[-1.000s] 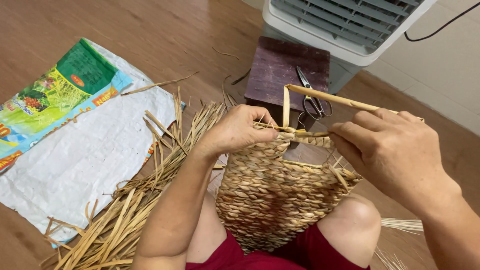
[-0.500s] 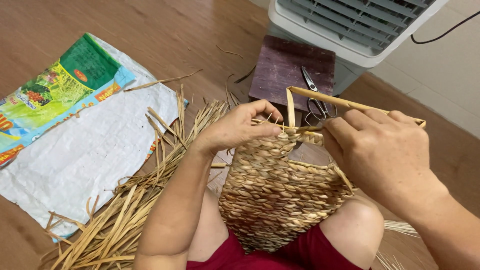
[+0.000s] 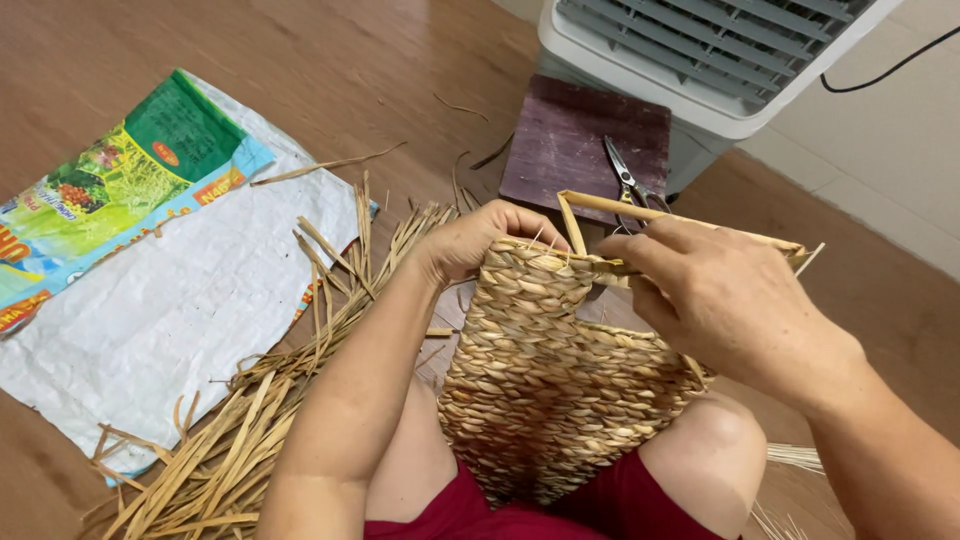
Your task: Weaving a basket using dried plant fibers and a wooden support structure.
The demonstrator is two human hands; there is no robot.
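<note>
A woven straw basket point(image 3: 555, 380) rests between my knees, its open end pointing away from me. My left hand point(image 3: 478, 238) grips the basket's top left edge, thumb over the weave. My right hand point(image 3: 725, 300) pinches a flat straw strand point(image 3: 600, 265) at the rim, beside a thin wooden frame point(image 3: 640, 210) that sticks out of the basket's top. The right hand's fingertips hide where the strand meets the weave.
A heap of loose dried straw point(image 3: 260, 420) lies on the wooden floor to my left, partly on a white plastic sack point(image 3: 170, 310) with a green printed panel. Scissors point(image 3: 625, 180) lie on a dark low stool point(image 3: 570, 140) ahead, in front of a white fan unit point(image 3: 720, 50).
The basket has tilted slightly to the left. Both hands stay at the rim, the right hand having shifted a little along the strand.
</note>
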